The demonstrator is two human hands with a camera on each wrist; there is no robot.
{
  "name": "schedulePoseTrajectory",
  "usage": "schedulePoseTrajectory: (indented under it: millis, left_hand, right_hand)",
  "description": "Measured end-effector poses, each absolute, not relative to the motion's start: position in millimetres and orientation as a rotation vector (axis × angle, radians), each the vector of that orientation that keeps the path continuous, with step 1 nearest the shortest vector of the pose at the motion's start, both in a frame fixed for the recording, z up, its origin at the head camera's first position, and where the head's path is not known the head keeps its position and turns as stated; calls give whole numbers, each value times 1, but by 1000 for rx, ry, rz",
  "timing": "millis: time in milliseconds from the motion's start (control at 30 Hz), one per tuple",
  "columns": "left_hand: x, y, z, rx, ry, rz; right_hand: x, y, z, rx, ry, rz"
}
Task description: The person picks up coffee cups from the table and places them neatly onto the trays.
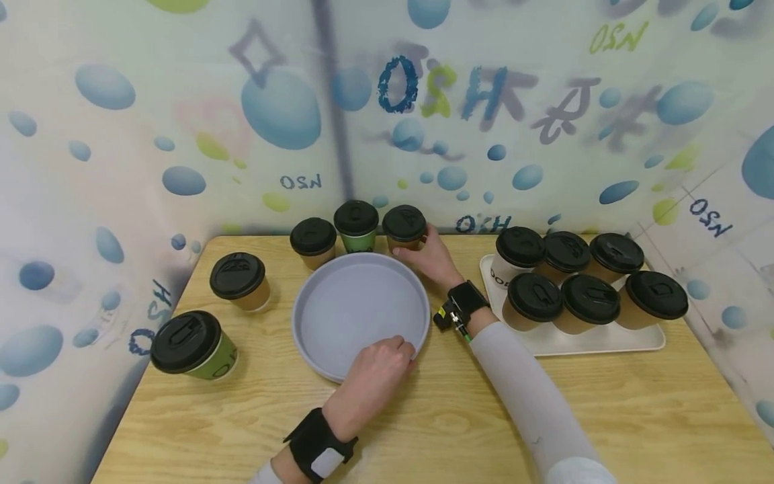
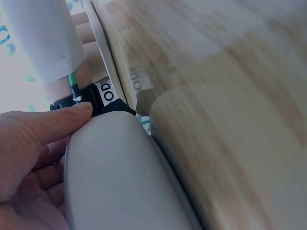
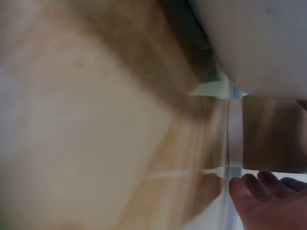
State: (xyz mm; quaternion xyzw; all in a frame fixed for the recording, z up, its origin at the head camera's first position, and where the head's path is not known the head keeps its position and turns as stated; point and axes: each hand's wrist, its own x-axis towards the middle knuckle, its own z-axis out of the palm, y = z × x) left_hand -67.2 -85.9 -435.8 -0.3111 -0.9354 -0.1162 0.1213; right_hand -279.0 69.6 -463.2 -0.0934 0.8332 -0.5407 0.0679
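A round grey tray (image 1: 357, 316) lies on the wooden table. At its front right rim, my left hand (image 1: 376, 373) pinches the edge. The left wrist view shows the thumb of that left hand (image 2: 29, 148) on the side of the tray (image 2: 120, 167), its other fingers curled behind. Beyond the tray, my right hand (image 1: 432, 259) holds a brown paper coffee cup (image 1: 404, 223) with a black lid, thumb in front and fingers on the far right side. In the right wrist view the brown cup (image 3: 273, 136) lies between thumb and fingertips (image 3: 244, 187).
Left of the held cup stand a green cup (image 1: 357, 225) and a brown cup (image 1: 313, 242). Another brown cup (image 1: 240, 279) and a green cup (image 1: 193, 344) stand at the left. A white rectangular tray (image 1: 635, 338) bears several lidded cups at right. A patterned wall backs the table.
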Motion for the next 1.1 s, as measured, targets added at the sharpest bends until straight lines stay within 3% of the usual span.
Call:
schedulePoseTrajectory:
  millis: [467, 833, 1100]
  left_hand:
    - [-68, -84, -437, -898, -2711, -341]
    - [-68, -86, -436, -909, -2726, -348]
    - [-69, -86, -435, -899, -2761, -364]
  right_hand:
    - [-285, 77, -462, -270, 2514, -1628]
    - [-242, 94, -430, -445, 2446, -1832]
    - [-222, 90, -430, -606, 2391, -1721]
